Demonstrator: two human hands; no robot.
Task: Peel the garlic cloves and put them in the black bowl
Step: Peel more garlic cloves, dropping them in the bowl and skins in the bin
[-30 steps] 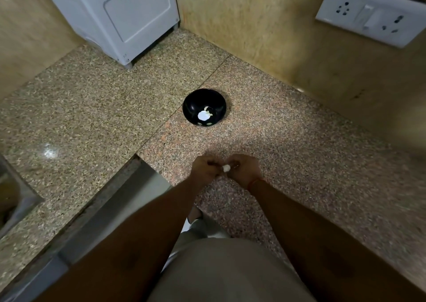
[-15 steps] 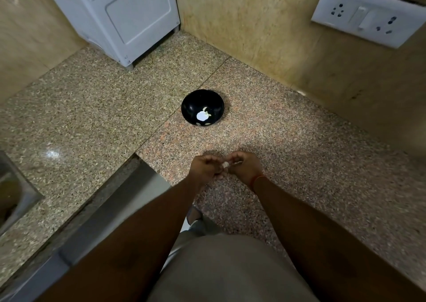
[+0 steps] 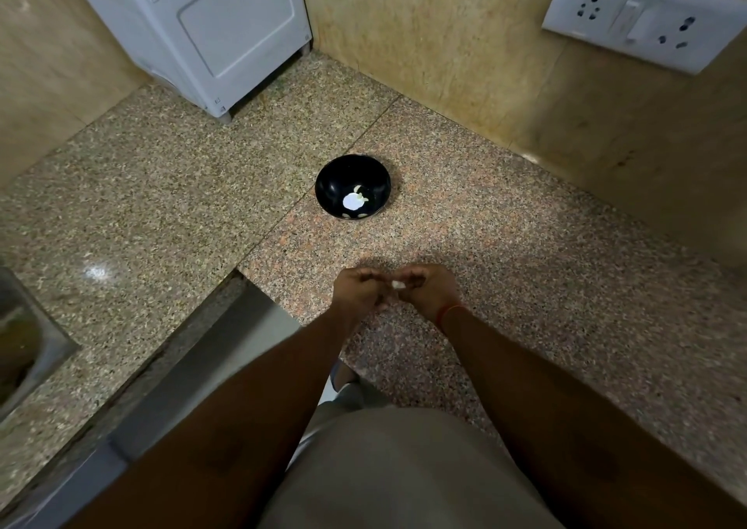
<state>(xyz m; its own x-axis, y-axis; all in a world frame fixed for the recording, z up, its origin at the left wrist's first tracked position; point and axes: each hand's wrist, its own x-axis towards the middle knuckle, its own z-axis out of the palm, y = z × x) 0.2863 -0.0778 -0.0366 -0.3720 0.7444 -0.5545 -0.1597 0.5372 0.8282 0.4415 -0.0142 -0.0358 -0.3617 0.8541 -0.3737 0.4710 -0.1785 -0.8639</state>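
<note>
1. between the two hands, above the speckled granite counter [image 3: 525,270], a small white garlic clove [image 3: 398,285] is held; only a pale sliver of it can be seen, and whether skin remains on it cannot be told.
2. the black bowl [image 3: 352,191] is set on the counter, well apart from the hands and beyond them; a few pale peeled cloves and one larger white piece are seen lying inside it.
3. the left hand [image 3: 357,292] is seen with its fingers curled, pinching the clove at its left side.
4. the right hand [image 3: 428,290] is likewise curled, with the clove gripped at its fingertips; a red thread [image 3: 452,311] is worn at that wrist.
</note>
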